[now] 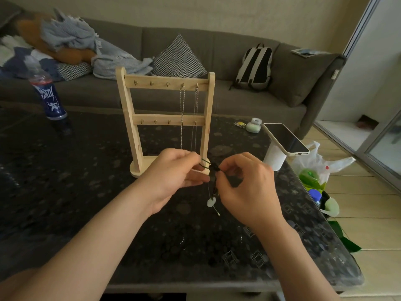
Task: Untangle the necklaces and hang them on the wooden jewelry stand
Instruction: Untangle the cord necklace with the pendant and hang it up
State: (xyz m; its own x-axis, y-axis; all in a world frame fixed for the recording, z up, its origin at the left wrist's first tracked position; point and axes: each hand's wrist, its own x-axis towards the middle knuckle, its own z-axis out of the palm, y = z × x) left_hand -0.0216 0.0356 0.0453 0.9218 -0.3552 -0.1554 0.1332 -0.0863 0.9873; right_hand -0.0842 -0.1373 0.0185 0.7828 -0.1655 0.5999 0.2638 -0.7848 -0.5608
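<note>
**A:** From the head view, how far along is this?

**B:** Two silver chains (182,118) hang from the two rightmost hooks on the top bar of the wooden jewelry stand (128,118), so I judge that part done. The other top hooks (151,83) are bare. A black cord necklace (213,170) is not yet hung, and it looks like the one being worked loose.

**A:** Where is it?

**B:** In the air just in front of the stand's base, above the dark surface (86,192), between both hands. The left hand (173,170) pinches a loop of cord at its fingertips. The right hand (245,181) pinches the knotted part just beside it.

**A:** Which way does it lie?

**B:** A short stretch runs left to right between the two pinches. The rest drops nearly straight down, with the pale pendant (211,202) at the low end and a loose tail slanting down and right. The stand itself is upright, its bars running left to right, facing the person.
</note>
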